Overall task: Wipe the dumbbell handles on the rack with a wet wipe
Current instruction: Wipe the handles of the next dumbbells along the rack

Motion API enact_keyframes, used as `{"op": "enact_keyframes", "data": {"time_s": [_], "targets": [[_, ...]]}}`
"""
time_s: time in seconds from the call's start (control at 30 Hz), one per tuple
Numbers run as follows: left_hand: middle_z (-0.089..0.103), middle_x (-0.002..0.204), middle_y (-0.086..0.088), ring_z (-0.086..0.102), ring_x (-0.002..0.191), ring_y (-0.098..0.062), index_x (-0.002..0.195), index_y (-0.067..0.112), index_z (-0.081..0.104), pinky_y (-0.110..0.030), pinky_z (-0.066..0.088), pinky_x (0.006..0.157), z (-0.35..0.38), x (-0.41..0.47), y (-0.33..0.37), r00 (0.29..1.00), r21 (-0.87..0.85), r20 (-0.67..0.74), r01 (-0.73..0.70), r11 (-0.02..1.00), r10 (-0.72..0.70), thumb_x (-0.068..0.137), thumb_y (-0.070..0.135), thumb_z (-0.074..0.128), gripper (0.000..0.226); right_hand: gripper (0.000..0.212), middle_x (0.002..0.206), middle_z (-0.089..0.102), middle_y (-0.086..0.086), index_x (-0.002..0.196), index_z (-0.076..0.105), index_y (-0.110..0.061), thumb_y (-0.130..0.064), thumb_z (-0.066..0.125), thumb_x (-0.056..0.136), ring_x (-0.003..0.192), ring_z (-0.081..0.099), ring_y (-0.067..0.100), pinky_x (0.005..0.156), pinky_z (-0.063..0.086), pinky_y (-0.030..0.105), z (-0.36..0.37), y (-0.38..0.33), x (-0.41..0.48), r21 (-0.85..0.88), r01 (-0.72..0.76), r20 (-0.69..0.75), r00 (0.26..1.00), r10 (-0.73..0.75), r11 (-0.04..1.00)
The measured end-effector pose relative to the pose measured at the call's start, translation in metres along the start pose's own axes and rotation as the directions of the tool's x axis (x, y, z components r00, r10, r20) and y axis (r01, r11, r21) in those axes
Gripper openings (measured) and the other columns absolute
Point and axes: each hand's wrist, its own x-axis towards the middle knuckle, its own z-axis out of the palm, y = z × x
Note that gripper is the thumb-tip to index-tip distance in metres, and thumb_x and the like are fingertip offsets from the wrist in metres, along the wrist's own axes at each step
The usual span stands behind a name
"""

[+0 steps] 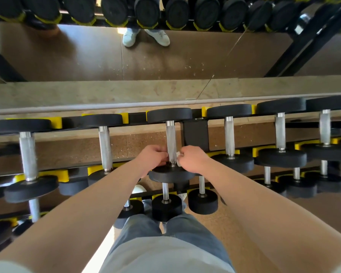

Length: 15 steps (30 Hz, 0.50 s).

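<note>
A row of black dumbbells with silver knurled handles lies across the rack's top tier (195,133). Both of my hands meet at the near end of the middle dumbbell's handle (170,138). My left hand (153,157) grips the left side of that handle. Pressed to the handle's right side, my right hand (193,158) pinches a small white wet wipe (178,154). The wipe seems to wrap under the handle between my hands, and most of it is hidden by my fingers.
Neighbouring handles lie left (105,148) and right (229,134) of the middle one. Lower tiers hold smaller dumbbells (166,206) near my knees. Yellow cradles (55,122) mark each slot. A mirror (165,56) behind the rack reflects the floor and my white shoes.
</note>
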Motion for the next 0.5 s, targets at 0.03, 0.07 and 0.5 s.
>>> {"op": "enact_keyframes", "data": {"time_s": [0.03,0.07,0.5], "targets": [[0.075,0.111,-0.009,0.073,0.104,-0.019,0.122,0.010,0.071,-0.034,0.061,0.092,0.000,0.001,0.000,1.000,0.006,-0.001,0.000,1.000,0.000,0.098,0.004,0.061,0.026,0.021,0.098,0.066,0.007,0.105,0.067,-0.010,-0.022,0.049,0.102,0.093,0.065,0.022,0.086,0.057,0.036,-0.001,0.000,0.004,0.035,-0.007,-0.002,1.000,0.007,0.999],[0.075,0.111,-0.009,0.073,0.104,-0.019,0.122,0.010,0.071,-0.035,0.060,0.093,0.000,0.000,0.000,1.000,0.004,0.002,0.002,1.000,-0.002,0.097,0.004,0.062,0.027,0.020,0.098,0.067,0.007,0.104,0.068,-0.010,-0.020,0.051,0.102,0.094,0.066,0.023,0.088,0.058,0.038,-0.003,0.000,0.008,0.112,-0.014,-0.023,1.000,0.017,0.994],[0.064,0.132,-0.013,0.066,0.117,-0.029,0.137,0.009,0.055,-0.044,0.055,0.102,0.005,0.001,0.019,0.994,-0.231,0.075,0.093,0.969,-0.077,0.092,-0.016,0.048,0.052,0.021,0.105,0.072,0.008,0.111,0.075,-0.012,-0.014,0.057,0.100,0.095,0.067,0.021,0.082,0.057,0.032,-0.010,0.004,0.011,0.300,-0.028,0.073,0.997,0.006,0.954]]}}
